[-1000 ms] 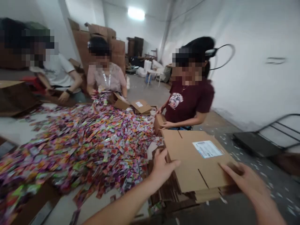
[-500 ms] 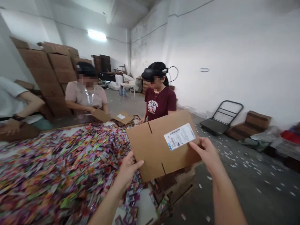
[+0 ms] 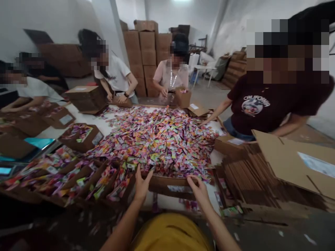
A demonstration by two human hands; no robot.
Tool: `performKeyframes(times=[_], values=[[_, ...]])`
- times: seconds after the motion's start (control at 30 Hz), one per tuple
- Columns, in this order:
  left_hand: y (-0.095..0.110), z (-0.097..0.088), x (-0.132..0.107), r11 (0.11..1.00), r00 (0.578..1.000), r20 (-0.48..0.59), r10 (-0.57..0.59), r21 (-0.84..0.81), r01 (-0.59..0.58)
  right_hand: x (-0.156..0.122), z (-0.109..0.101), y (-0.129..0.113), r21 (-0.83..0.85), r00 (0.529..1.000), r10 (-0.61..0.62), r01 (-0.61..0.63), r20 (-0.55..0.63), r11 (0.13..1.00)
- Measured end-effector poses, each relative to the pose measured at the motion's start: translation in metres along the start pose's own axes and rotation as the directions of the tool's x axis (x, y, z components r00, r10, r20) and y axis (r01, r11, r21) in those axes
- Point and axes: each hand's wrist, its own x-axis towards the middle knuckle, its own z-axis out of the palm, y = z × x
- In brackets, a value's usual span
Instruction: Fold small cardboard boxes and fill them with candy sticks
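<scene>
A brown cardboard box point(image 3: 162, 184) with a white label stands at the near edge of the pile of colourful small packets point(image 3: 154, 139). My left hand point(image 3: 142, 184) grips its left end, thumb and forefinger apart over the rim. At the opposite end, my right hand point(image 3: 199, 190) holds the corner by the label. The inside of the box is mostly hidden from me. Left of my left hand, several boxes filled with packets point(image 3: 86, 177) stand in a row.
A stack of flattened cartons point(image 3: 251, 174) stands to the right, a labelled flat carton point(image 3: 288, 160) tilted on top. A person in a maroon shirt point(image 3: 264, 104) is beside it. Other people work across the white table point(image 3: 102, 122). A filled box point(image 3: 78, 136) stands at left.
The view has swung left and down. Both hands held a flat labelled carton up at the right; now they are low at a box by the pile. Whether it is the same carton, I cannot tell.
</scene>
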Motion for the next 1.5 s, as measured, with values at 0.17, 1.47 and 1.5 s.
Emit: performKeyframes(times=[0.17,1.47,1.5], values=[[-0.003,-0.018,-0.017,0.989,0.940,0.308,0.144,-0.084,-0.124,0.005,0.030,0.013,0.227,0.944,0.294,-0.257,-0.151,0.940],[0.004,0.024,-0.023,0.585,0.640,0.767,0.044,0.500,-0.639,-0.012,0.056,0.008,-0.726,0.781,0.031,0.565,0.624,0.393],[0.007,0.021,-0.020,0.605,0.586,0.810,0.016,0.459,-0.650,-0.005,0.055,0.010,-0.702,0.776,0.023,0.557,0.630,0.445]])
